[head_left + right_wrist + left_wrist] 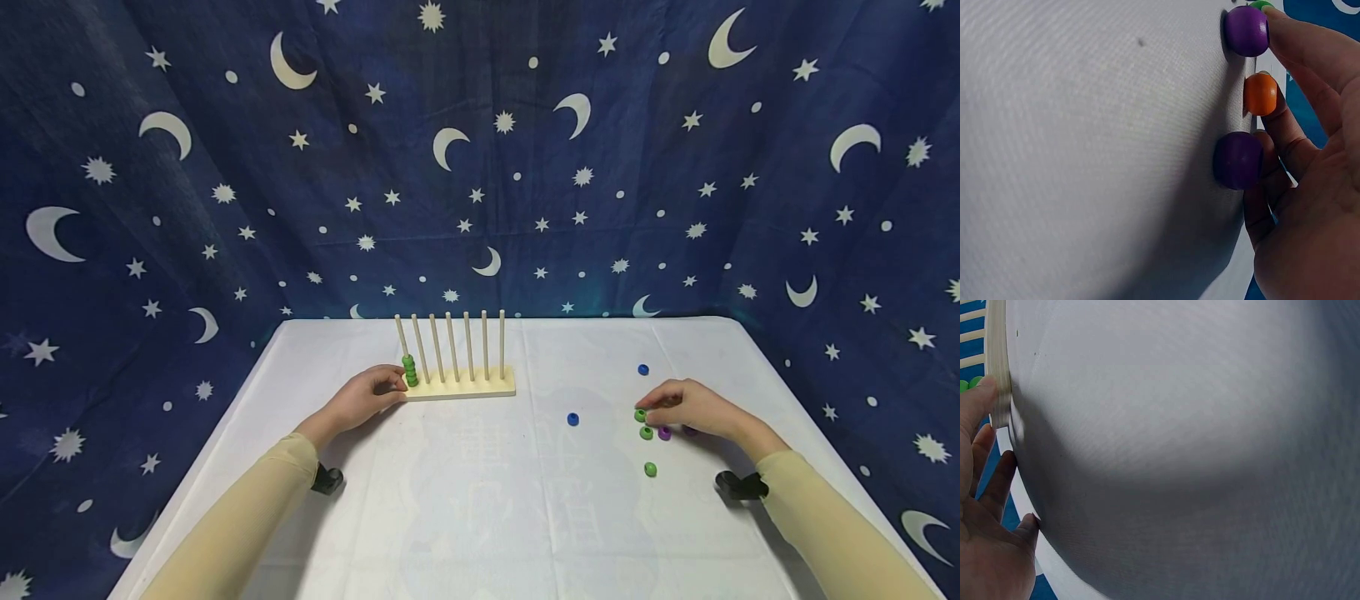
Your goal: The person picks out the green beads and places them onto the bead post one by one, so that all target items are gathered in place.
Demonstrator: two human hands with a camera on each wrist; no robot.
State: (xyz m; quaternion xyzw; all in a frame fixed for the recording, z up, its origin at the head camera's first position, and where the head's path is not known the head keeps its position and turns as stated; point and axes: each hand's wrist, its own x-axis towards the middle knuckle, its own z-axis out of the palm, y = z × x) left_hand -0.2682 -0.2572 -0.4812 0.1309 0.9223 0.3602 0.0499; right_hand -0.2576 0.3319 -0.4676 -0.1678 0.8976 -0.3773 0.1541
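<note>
A pale wooden peg stand [471, 387] with several upright rods is on the white table. Green beads [410, 372] are stacked on its leftmost rod. My left hand [365, 395] holds the left end of the base; in the left wrist view the thumb [982, 394] lies against the base [999, 362]. On the right, my right hand [693, 407] pinches a green bead [641, 415] at the tabletop between thumb and index finger. Below it lie another green bead [647, 433] and a purple bead [664, 433]. The right wrist view shows an orange bead [1260, 94] near the curled fingers.
Two blue beads, one farther back [643, 369] and one nearer the middle [573, 419], lie on the table. A loose green bead [650, 470] is nearer the front. Another purple bead [1238, 160] sits under the right palm. A dark blue star-patterned cloth [480, 167] surrounds the table.
</note>
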